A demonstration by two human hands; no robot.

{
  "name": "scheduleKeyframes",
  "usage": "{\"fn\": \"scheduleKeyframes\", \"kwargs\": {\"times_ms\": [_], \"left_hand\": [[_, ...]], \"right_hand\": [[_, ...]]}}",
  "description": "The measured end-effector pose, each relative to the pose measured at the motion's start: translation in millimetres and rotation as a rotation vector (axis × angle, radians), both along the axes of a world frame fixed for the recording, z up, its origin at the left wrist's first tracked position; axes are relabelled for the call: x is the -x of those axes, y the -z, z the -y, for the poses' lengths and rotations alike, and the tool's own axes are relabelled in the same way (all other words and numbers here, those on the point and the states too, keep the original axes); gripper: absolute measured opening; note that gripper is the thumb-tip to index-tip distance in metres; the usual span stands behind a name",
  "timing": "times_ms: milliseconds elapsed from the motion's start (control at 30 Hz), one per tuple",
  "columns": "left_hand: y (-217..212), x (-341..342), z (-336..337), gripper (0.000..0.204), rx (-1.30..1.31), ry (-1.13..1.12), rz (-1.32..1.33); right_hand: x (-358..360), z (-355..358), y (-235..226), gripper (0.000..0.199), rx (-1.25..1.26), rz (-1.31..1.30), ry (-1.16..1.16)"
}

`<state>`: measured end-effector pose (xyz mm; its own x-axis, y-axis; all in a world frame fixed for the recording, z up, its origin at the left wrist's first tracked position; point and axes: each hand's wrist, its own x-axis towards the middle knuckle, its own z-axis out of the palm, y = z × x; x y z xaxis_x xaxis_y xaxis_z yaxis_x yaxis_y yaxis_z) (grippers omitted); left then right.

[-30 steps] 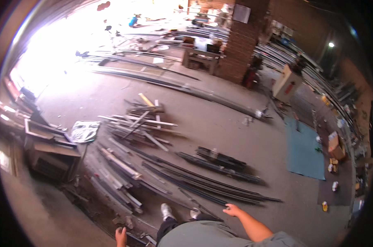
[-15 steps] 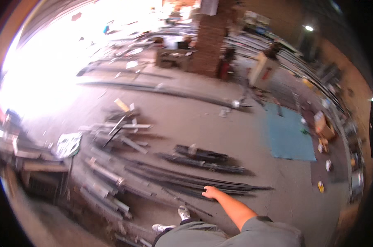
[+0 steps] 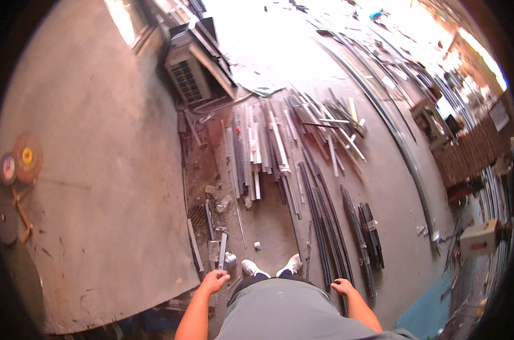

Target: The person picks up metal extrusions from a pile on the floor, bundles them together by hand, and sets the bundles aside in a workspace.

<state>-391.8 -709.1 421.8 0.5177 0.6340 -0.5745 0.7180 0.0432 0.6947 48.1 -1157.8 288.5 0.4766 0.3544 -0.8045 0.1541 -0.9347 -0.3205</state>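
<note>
left hand (image 3: 214, 281) at metal table (image 3: 98, 187) edge | right hand (image 3: 343, 286) over floor bars (image 3: 325, 215)

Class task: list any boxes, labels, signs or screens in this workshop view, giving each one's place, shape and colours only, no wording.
Box: pale cream, squarish, small red patch on its side, on the floor at far right.
Disc labels: small round centres, one yellow and one pale, on two reddish-brown discs on the grey sheet, far left.
Sign: pale rectangle on the brick wall, upper right.
No screens visible.

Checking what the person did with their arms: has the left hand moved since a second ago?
Yes. The left hand hung low beside the legs near the floor's metal bars; now it reaches out to the edge of the large metal sheet.
</note>
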Motion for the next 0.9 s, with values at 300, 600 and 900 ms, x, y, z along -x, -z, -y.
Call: {"fn": "scheduleKeyframes", "kwargs": {"times_ms": [300,600,900], "left_hand": [[80.4,289.5,91.8,0.028,0.257,-0.44,-0.446],[82.6,264.8,58.6,0.029,0.214,-0.757,-0.246],[75.4,153.9,38.7,0.031,0.2,-0.638,-0.108]], "right_hand": [[9.9,-154.3,-64.6,0.061,-0.161,0.046,-0.082],[50.8,-319.2,-105.0,0.06,-0.237,-0.018,-0.322],[11.3,-394.9,-86.4,0.061,-0.065,0.008,-0.509]]}}
